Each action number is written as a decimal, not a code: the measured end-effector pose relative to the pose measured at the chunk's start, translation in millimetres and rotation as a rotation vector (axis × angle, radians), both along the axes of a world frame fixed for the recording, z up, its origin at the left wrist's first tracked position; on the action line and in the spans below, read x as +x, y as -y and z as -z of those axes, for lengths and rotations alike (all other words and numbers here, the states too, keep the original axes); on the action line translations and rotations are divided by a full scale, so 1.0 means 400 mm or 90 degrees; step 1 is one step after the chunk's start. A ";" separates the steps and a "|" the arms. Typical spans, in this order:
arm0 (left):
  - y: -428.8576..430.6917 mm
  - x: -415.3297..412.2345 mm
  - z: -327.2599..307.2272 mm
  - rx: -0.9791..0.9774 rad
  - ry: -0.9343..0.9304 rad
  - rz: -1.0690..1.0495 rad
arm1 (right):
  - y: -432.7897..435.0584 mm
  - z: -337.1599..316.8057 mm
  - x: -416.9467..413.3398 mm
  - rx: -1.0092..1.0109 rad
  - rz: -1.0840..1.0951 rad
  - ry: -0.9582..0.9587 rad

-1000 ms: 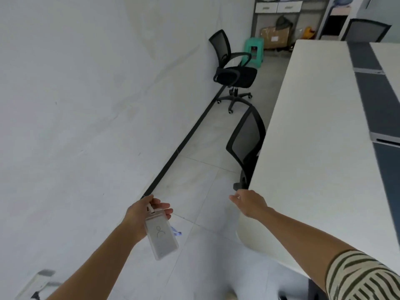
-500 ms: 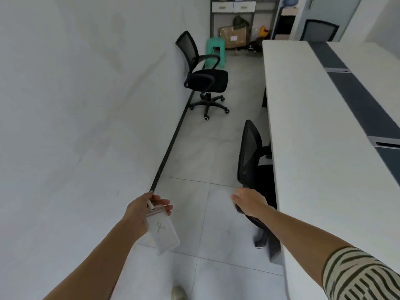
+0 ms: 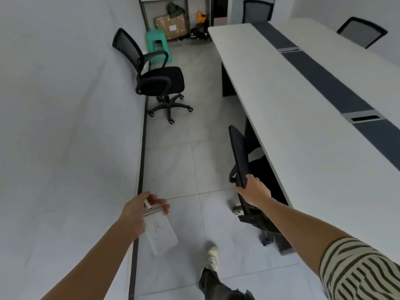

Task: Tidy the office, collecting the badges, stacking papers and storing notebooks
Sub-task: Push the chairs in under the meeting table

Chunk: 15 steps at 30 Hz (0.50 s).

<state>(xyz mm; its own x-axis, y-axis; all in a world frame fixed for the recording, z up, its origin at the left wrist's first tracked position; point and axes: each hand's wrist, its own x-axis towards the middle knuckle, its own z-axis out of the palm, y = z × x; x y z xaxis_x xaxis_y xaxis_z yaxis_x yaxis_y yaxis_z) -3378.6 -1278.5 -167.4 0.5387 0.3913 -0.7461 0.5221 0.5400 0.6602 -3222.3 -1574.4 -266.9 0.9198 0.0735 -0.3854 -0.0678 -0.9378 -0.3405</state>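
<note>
**Badge in the left hand, right hand on a chair**

The left hand (image 3: 136,211) is held out low over the tiled floor (image 3: 173,161), close to the white wall (image 3: 65,105). Its thumb and fingers are curled and pinch the top clip of a clear badge (image 3: 160,231). The badge hangs down from the fingers, a little tilted, with a small figure symbol on its front.

The right hand (image 3: 255,192) reaches forward to the near chair (image 3: 238,152), which is pushed under the long white table (image 3: 292,118). This hand grips the edge of the black backrest: the thumb lies on the rim, and the other fingers go behind it and are mostly hidden.

A second chair (image 3: 161,80) stands further ahead beside the wall, well apart from both hands. Behind it are a green stool (image 3: 157,43) and a cardboard box (image 3: 170,27). One light shoe (image 3: 211,256) of the person shows on the floor between the two arms.
</note>
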 end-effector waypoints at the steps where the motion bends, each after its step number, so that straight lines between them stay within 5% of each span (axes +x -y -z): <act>1: -0.025 0.037 0.006 0.003 0.000 0.003 | -0.018 0.022 0.043 0.011 0.035 -0.021; 8: -0.209 0.238 -0.001 0.035 -0.014 0.026 | -0.131 0.141 0.193 -0.024 0.179 -0.146; 15: -0.270 0.449 0.058 -0.012 -0.040 0.090 | -0.201 0.149 0.186 -0.192 0.083 -0.133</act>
